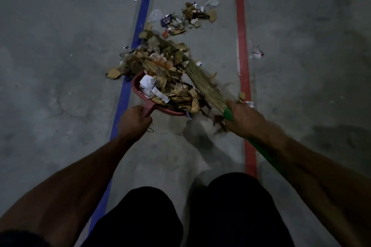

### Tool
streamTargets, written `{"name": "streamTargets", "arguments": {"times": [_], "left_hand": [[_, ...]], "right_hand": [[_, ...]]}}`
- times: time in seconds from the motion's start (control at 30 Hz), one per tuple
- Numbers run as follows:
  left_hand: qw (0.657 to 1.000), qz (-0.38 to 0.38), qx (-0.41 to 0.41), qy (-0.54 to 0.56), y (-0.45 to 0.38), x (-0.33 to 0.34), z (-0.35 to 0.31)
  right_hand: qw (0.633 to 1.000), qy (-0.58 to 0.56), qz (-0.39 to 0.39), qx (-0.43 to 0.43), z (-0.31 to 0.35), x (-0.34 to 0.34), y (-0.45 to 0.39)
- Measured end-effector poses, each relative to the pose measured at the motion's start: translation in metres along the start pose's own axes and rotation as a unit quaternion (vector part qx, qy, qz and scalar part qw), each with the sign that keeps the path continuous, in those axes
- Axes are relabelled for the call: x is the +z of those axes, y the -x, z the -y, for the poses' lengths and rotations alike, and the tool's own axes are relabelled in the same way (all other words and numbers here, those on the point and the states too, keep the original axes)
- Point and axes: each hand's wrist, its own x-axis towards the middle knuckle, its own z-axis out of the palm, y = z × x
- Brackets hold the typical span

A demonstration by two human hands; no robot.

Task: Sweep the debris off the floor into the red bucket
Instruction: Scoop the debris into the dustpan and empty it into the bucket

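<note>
- Left hand (134, 121): fingers curled round red dustpan (138, 88) handle.
- Right hand (244, 120): fingers wrapped round broom (197, 78), bristles on debris (160, 62).
- Dustpan heaped; scraps on floor (60, 66).

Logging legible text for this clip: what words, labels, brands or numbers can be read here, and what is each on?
No text can be read with confidence.
Blue tag at the dustpan rim: white letters, too small and blurred to read.
Purple wrapper in the far debris: print too blurred.
White paper scraps in the dustpan: no legible print.
Floor lines: plain blue and red, no markings.
</note>
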Motion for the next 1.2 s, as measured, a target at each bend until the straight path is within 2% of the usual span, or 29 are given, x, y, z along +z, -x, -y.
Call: {"name": "streamTargets", "arguments": {"times": [0.23,0.4,0.53,0.83,0.93,1.03,1.2], "left_hand": [[1.0,0.016,-0.019,0.002,0.087,-0.122,-0.076],[0.999,0.037,-0.022,0.016,0.163,-0.224,-0.127],[0.998,0.049,-0.015,0.02,0.223,-0.281,-0.14],[0.994,0.066,0.086,-0.012,0.335,-0.36,-0.108],[0.989,0.074,0.123,-0.025,0.369,-0.379,-0.105],[0.984,0.084,0.154,-0.037,0.4,-0.392,-0.11],[0.973,0.099,0.207,-0.029,0.447,-0.388,-0.121]], "right_hand": [[0.998,-0.057,0.001,0.034,0.043,-0.141,0.096],[0.996,-0.051,-0.003,0.067,0.086,-0.249,0.175],[0.994,-0.038,0.005,0.106,0.127,-0.3,0.241],[0.974,-0.101,-0.014,0.204,0.217,-0.308,0.405],[0.965,-0.133,-0.048,0.22,0.244,-0.305,0.461],[0.95,-0.148,-0.084,0.261,0.265,-0.303,0.512],[0.931,-0.138,-0.091,0.327,0.277,-0.302,0.586]]}}
